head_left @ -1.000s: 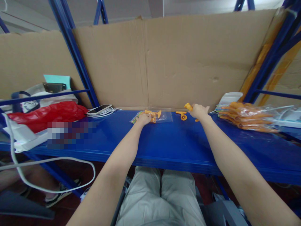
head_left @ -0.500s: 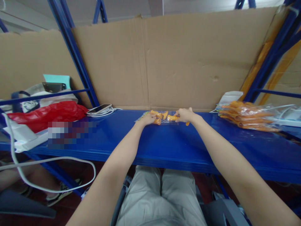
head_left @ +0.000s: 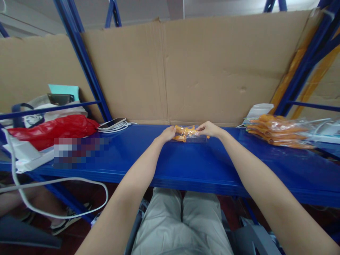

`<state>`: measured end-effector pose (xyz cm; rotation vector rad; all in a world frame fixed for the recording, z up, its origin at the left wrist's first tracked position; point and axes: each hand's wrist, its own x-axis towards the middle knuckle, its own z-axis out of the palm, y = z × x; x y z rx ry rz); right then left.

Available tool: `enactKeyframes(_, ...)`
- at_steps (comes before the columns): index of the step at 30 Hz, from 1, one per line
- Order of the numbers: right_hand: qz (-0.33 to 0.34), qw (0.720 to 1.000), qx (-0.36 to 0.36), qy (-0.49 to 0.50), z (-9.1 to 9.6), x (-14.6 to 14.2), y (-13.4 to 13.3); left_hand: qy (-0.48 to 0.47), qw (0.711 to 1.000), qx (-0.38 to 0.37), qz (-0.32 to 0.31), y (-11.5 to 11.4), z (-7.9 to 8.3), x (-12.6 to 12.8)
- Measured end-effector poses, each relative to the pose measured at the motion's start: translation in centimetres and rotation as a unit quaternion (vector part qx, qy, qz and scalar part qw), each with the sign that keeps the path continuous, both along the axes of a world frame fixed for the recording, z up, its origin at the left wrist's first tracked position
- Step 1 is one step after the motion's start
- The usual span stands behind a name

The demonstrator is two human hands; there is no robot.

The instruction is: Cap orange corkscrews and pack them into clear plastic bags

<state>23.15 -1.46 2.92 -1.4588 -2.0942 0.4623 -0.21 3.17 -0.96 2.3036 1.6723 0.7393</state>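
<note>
A clear plastic bag (head_left: pixel 196 139) with orange plastic pieces (head_left: pixel 183 131) lies on the blue shelf top, near its back. At its left end my left hand (head_left: pixel 169 133) is closed on the bag, fingers partly hidden. From the right, my right hand (head_left: pixel 209 129) pinches the end of an orange piece among the others. A small orange tip shows just under the right fingers. Blur and glare on the plastic hide the exact shape of the pieces.
Filled bags of orange pieces (head_left: pixel 278 131) are stacked at the right. On the left lie a phone (head_left: pixel 113 123) with a coiled white cable, a red plastic bag (head_left: pixel 55 129) and a white box. Cardboard (head_left: pixel 202 67) walls the back. Blue posts (head_left: pixel 87 67) stand at both sides.
My right hand has moved slightly left, and the orange piece at its fingers is now closer to the others. My left hand has shifted a little right, with the bag gathered closer.
</note>
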Motion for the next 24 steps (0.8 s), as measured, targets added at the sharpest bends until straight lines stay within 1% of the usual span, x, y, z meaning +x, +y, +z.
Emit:
enactKeyframes(4, 0.027, 0.999, -0.008, 0.035, -0.7, -0.4, 0.2, -0.013, 1.0, -0.01, -0.016, 0.1, 0.0, 0.1)
enactKeyframes(8, 0.032, 0.999, -0.033, 0.016, -1.4, -1.4, 0.1, -0.005, 1.0, -0.013, -0.009, 0.0, 0.0, 0.2)
enactKeyframes(10, 0.028, 0.999, -0.029, 0.034, -1.7, -1.8, 0.1, 0.003, 1.0, -0.008, -0.004, 0.0, 0.0, 0.2)
enactKeyframes(13, 0.019, 0.992, -0.028, 0.12, -1.7, -2.1, 0.0, 0.013, 1.0, 0.005, 0.01, -0.1, 0.0, 0.1)
enactKeyframes(16, 0.013, 0.97, -0.072, 0.233, -1.4, -2.5, -0.2, 0.018, 0.999, 0.019, 0.022, -0.1, 0.0, 0.2)
enactKeyframes(18, -0.007, 0.949, -0.098, 0.299, -1.3, -2.8, -0.4, 0.018, 0.999, 0.023, 0.026, -0.1, 0.0, 0.2)
enactKeyframes(20, -0.052, 0.938, -0.099, 0.329, -1.1, -3.0, -0.5, 0.016, 0.999, 0.024, 0.039, -0.3, 0.1, 0.2)
enactKeyframes(22, -0.115, 0.94, -0.094, 0.308, -1.0, -3.0, -0.5, 0.015, 0.998, 0.022, 0.063, -0.5, 0.2, 0.2)
enactKeyframes(24, -0.159, 0.947, -0.125, 0.248, -0.9, -3.0, -0.7, 0.016, 0.996, 0.017, 0.085, -0.6, 0.4, 0.2)
